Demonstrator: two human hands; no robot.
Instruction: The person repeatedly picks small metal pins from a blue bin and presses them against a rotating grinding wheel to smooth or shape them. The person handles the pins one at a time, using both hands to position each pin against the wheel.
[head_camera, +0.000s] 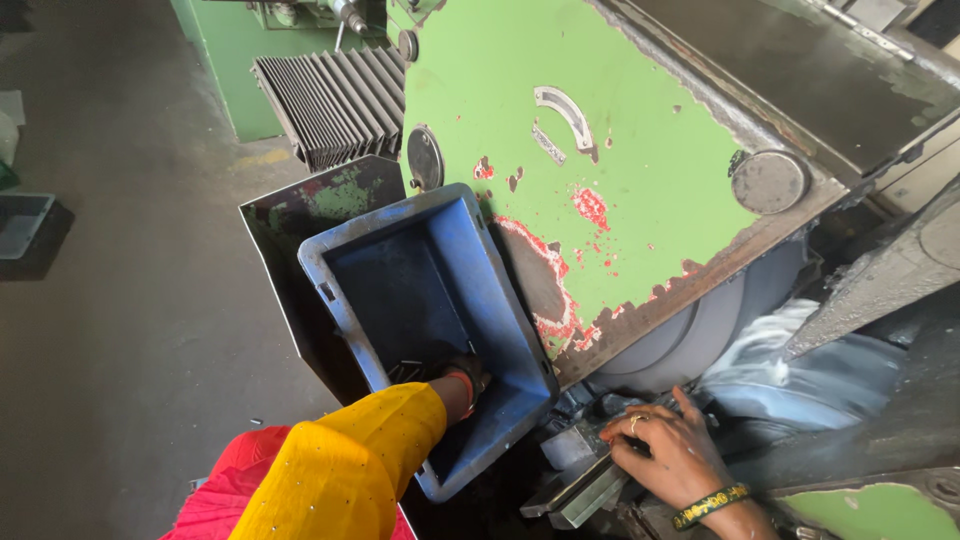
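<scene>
Dark metal tray (300, 215) carrying tilted blue plastic crate (500, 300); grey concrete floor (130, 330)

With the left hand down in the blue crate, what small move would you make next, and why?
Probably lift the left hand out with a few of the small dark pieces at the bottom of the blue crate, since the right hand already rests on the metal guide by the wheel.

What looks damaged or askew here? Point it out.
The green metal machine cover is badly chipped: paint has flaked off in red and bare patches, worst along its lower edge. The blue plastic crate sits tilted against it, with the left hand reaching inside. The right hand rests on grey metal parts.
</scene>
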